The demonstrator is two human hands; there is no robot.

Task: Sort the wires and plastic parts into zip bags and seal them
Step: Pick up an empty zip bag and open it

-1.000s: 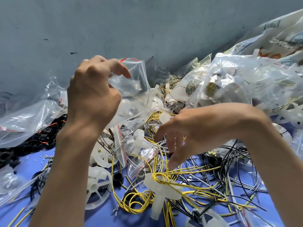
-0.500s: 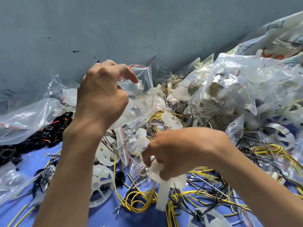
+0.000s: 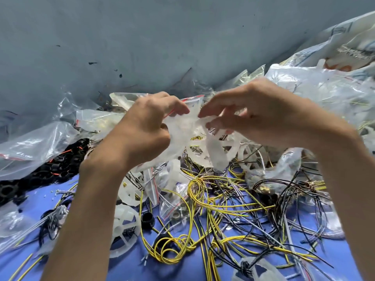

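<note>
Head view. Left hand [image 3: 146, 128] just off centre toward ten o'clock, curled tight on the mouth of a clear zip bag with a red seal strip [image 3: 193, 99], thumb and forefinger pinching the rim. Right hand [image 3: 263, 120] at one o'clock, fingers bent, pinching a translucent white spoked plastic wheel [image 3: 215, 153] right at the bag's mouth (inside it or only against it: cannot tell, too blurred). Both hands raised above the clutter, fingertips nearly meeting.

Below, from five to seven o'clock, tangled yellow wires [image 3: 174, 252] and thin black wires [image 3: 294, 201] spread over the blue table top [image 3: 349, 266]. Second white spoked wheel [image 3: 125, 224] at seven o'clock, just beside the left forearm. Heap of black plastic rings [image 3: 52, 169] at nine o'clock, partly under a flat clear bag [image 3: 30, 147]. Pile of filled clear bags [image 3: 324, 94] at two o'clock, up against the grey-blue wall [image 3: 162, 37]. Bare blue mostly along the bottom edge, near six and four o'clock; wall closing off the far side from ten to one.
</note>
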